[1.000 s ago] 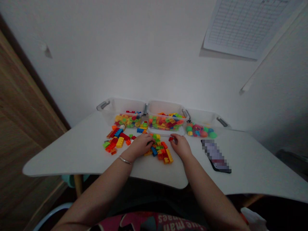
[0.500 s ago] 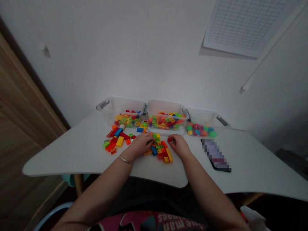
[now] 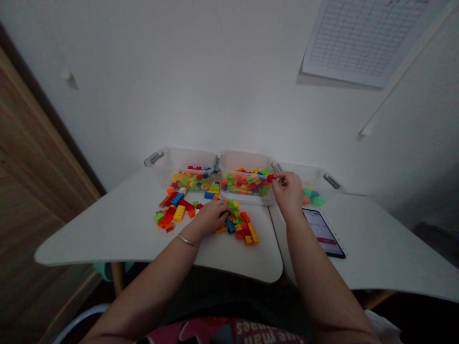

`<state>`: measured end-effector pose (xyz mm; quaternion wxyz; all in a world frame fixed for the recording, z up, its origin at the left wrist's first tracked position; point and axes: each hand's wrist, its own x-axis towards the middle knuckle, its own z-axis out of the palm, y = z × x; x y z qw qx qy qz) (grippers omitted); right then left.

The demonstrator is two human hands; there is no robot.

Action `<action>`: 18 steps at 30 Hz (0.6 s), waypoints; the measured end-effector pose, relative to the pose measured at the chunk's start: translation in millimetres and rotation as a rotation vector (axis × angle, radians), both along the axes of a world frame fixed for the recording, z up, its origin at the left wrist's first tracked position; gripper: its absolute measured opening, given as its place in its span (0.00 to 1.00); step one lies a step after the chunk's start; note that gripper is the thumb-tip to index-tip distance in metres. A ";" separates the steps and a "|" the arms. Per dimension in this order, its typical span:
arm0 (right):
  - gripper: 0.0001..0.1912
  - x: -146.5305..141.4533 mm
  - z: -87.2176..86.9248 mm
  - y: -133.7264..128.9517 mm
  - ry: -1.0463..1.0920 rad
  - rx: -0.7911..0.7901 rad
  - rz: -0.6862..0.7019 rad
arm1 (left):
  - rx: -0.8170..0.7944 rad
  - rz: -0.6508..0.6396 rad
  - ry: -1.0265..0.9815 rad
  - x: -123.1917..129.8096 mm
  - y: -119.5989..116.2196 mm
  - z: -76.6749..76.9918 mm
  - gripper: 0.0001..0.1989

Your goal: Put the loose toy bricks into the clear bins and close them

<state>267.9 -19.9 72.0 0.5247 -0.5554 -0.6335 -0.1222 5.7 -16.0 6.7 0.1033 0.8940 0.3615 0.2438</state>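
My right hand (image 3: 289, 192) is raised at the right front corner of the middle clear box (image 3: 247, 198), pinching a small red toy brick (image 3: 270, 177) between thumb and fingertips. Bricks in several colours fill the lower part of that box. On the table my left hand (image 3: 213, 217) rests with curled fingers against the near pile of bricks. What its fingers close on, if anything, is hidden. Beside it lie a blue brick (image 3: 230, 226) and a long yellow brick (image 3: 253, 232). Another loose pile, with a yellow brick (image 3: 179, 213) in it, is to its left.
A left clear box (image 3: 186, 154) holds mixed small pieces. The right clear box (image 3: 304, 173), partly behind my right hand, has rounded coloured pieces. A phone (image 3: 325, 235) lies right of my forearm. A white wall (image 3: 222, 86) stands behind the boxes.
My right hand has gone up and to the right from the near pile to the middle box, carrying the red brick. My left hand has stayed nearly in place.
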 end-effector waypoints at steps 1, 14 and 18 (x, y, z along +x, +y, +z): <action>0.04 3.0 6.3 5.2 0.013 0.009 -0.030 | 0.001 0.003 0.002 0.0 0.3 -0.4 0.11; 0.07 5.6 -3.5 43.5 0.058 -0.099 -0.125 | 0.001 0.006 -0.015 -1.0 1.2 -2.0 0.11; 0.08 5.8 -5.7 38.5 -0.016 -0.118 -0.114 | 0.007 0.009 -0.022 -0.8 -0.1 -0.9 0.11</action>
